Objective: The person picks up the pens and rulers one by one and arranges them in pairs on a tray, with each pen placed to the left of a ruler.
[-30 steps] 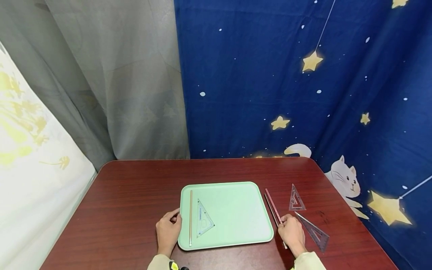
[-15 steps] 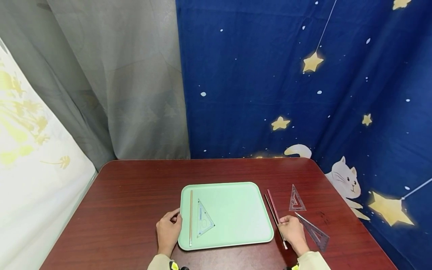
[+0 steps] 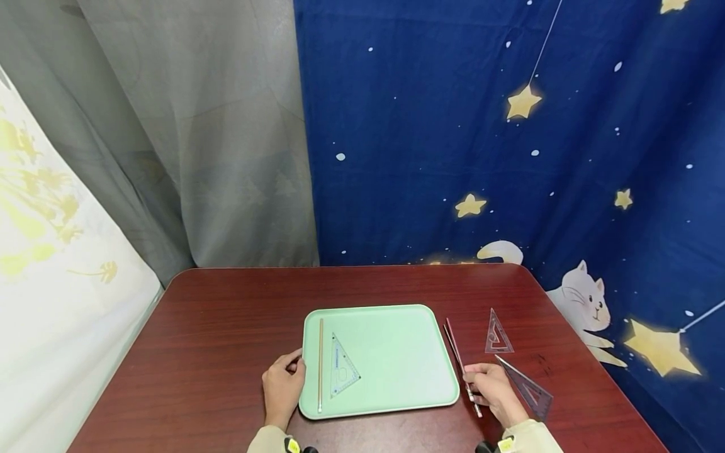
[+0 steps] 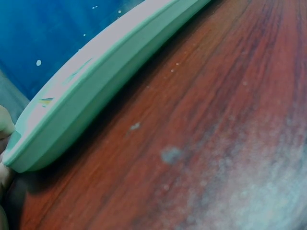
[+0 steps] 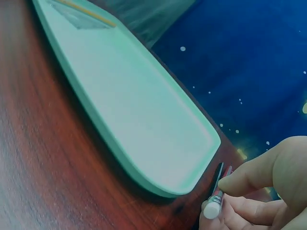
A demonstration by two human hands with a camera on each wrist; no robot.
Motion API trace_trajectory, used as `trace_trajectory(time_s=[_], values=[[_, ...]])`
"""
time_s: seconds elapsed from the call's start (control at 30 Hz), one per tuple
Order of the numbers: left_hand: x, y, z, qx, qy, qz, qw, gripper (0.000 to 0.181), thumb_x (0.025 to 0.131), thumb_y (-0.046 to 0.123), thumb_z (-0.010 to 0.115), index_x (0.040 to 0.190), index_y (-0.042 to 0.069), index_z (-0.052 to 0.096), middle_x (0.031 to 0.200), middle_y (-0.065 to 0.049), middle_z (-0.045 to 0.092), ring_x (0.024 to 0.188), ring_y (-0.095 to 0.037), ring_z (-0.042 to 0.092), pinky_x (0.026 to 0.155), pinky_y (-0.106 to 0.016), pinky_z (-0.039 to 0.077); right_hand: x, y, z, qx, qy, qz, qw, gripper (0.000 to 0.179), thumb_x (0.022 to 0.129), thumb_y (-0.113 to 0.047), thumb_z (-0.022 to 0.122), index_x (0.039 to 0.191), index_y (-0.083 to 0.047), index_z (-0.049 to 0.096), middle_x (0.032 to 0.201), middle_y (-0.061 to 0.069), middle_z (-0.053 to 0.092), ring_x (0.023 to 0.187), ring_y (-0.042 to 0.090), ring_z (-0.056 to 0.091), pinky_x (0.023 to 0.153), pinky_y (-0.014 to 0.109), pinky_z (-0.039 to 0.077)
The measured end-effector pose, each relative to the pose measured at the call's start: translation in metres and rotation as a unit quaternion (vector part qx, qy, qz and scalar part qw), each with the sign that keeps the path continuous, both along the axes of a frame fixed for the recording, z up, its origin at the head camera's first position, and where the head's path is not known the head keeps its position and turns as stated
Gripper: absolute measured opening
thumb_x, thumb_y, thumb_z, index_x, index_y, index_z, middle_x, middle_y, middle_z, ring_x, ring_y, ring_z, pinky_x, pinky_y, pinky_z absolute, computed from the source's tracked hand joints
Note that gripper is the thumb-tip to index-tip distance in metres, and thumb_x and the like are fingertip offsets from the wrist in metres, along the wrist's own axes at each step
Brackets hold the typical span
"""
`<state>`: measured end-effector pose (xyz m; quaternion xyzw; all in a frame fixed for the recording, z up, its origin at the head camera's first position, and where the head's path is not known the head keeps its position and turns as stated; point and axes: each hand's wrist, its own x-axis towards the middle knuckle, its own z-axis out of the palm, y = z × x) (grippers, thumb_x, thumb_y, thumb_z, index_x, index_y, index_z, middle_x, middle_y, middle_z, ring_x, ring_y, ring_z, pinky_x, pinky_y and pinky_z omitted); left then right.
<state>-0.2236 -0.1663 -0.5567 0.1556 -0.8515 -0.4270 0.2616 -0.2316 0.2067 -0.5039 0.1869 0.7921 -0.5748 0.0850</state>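
Observation:
My left hand (image 3: 283, 385) grips the left rim of a light green tray (image 3: 402, 362); in the left wrist view its thumb (image 4: 5, 123) lies above the tray's corner and fingers show below. On the tray lie a tan pencil (image 3: 320, 371) and a clear set square (image 3: 342, 371). To the right of the tray, my right hand (image 3: 494, 389) pinches a red pencil (image 3: 456, 346) between thumb and fingers near its white eraser end (image 5: 211, 211). A dark pencil (image 3: 478, 411) lies close alongside, partly hidden by the red one.
Right of the tray, a small clear set square (image 3: 498, 336) and a larger dark-tinted set square (image 3: 529, 391) lie on the reddish-brown table (image 3: 238, 314). The larger one is near my right hand. A blue star-patterned curtain (image 3: 396, 157) hangs behind the table.
My right hand has turned and drawn slightly right, and the red pencil's eraser end now shows at the fingertips. The red pencil has come nearer the dark one. My left hand stays put.

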Motion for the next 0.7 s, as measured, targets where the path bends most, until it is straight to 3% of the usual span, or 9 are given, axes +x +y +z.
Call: trace_trajectory(time_s=[0.7], values=[[0.0, 0.0, 0.002, -0.008, 0.01, 0.0, 0.9999, 0.019, 0.076, 0.004, 0.065, 0.092, 0.01, 0.074, 0.071, 0.002, 0.065, 0.059, -0.005, 0.053, 0.057, -0.024, 0.044, 0.0, -0.011, 0.009, -0.031, -0.004, -0.002, 0.9995, 0.032, 0.074, 0.002, 0.06, 0.103, 0.013, 0.056, 0.064, 0.004, 0.057, 0.057, 0.012, 0.053, 0.047, 0.023, 0.046]])
